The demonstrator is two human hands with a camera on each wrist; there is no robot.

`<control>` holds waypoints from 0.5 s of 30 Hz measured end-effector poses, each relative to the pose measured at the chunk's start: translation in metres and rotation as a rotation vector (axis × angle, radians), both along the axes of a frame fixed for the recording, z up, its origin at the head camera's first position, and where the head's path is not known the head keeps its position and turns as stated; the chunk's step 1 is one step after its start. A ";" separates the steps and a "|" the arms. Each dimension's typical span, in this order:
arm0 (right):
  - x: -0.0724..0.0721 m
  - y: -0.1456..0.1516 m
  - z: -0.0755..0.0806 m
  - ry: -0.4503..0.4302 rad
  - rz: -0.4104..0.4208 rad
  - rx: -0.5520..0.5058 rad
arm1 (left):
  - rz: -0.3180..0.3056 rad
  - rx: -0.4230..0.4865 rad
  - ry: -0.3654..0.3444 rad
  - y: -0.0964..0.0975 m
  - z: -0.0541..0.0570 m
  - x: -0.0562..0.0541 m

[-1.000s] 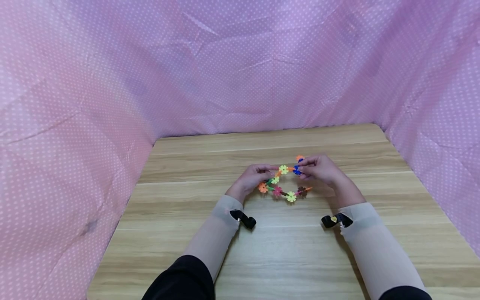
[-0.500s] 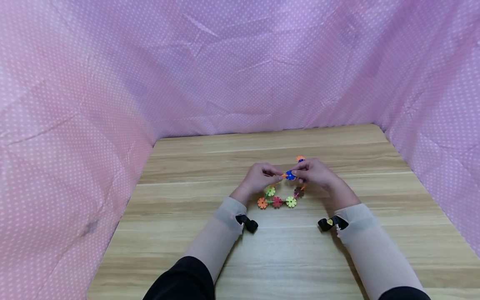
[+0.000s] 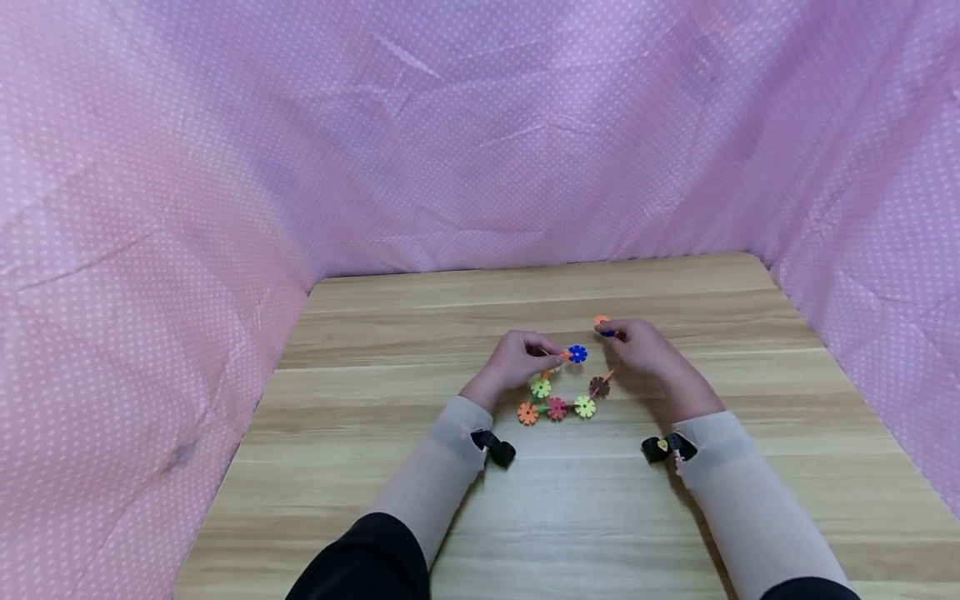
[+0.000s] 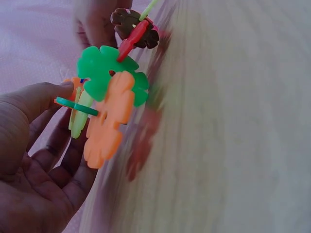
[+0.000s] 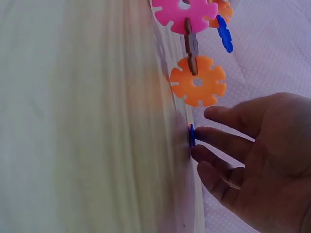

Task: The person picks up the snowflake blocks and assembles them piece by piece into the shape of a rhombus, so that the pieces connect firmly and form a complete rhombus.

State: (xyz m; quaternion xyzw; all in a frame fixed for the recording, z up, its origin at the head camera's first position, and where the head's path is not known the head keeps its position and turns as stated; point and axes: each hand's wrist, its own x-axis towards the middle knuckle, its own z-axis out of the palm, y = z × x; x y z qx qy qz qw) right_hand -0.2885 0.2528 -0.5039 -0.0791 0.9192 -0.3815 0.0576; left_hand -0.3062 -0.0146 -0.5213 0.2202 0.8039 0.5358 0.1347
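In the head view, a chain of flower-shaped plastic snowflake discs curves in an open ring between the hands. My left hand [image 3: 519, 363] pinches the chain near an orange disc, beside the blue disc [image 3: 577, 353] at its end. A green disc [image 4: 99, 73] and an orange disc [image 4: 111, 121] show large in the left wrist view. The other end has a brown disc [image 3: 599, 387] and an orange disc [image 5: 198, 81]. My right hand [image 3: 639, 347] reaches past the ring, thumb and fingers apart, fingertips right at a loose blue disc [image 5: 192, 134] low at the tabletop.
A loose orange disc [image 3: 601, 320] lies behind the blue one at the right hand's fingertips. The wooden table [image 3: 570, 517] ends at a pink dotted cloth [image 3: 480, 150] hanging behind and along both sides.
The right hand has let go of the chain's blue end disc and moved right and away to the loose blue disc. The left hand still holds the chain, now lower and closer.
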 end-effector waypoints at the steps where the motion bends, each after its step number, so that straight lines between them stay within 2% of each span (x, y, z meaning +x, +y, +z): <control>1: 0.001 0.001 0.000 -0.006 -0.006 0.013 | 0.000 0.002 -0.001 0.000 -0.001 0.000; 5: 0.005 0.005 0.005 -0.012 -0.034 0.064 | 0.003 0.002 -0.003 0.000 -0.002 0.000; 11: 0.007 0.013 0.007 -0.054 -0.068 0.078 | 0.006 0.004 -0.011 0.000 -0.003 0.000; 15: 0.006 0.017 0.006 -0.056 -0.064 0.155 | 0.004 0.010 -0.014 0.000 -0.003 0.000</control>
